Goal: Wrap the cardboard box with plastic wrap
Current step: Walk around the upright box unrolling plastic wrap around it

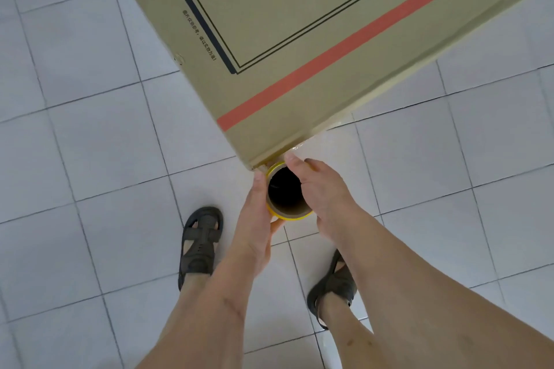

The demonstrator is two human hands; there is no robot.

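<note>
Head view looks straight down: the plastic wrap roll (286, 192), end-on with a yellow rim and dark hollow core, sits at centre frame between both hands. Left hand (254, 222) curls around the roll's left side, thumb under its near edge; right hand (320, 189) grips its right side, one fingertip touching the box corner. The cardboard box (299, 39), with a red stripe and black line print, fills the upper right, its near corner just touching the roll. A sheet of clear film (326, 135) runs along the box's lower right edge. Pale tiled floor (75, 144) lies all around; two dark sandals (199, 246) stand at lower centre.
</note>
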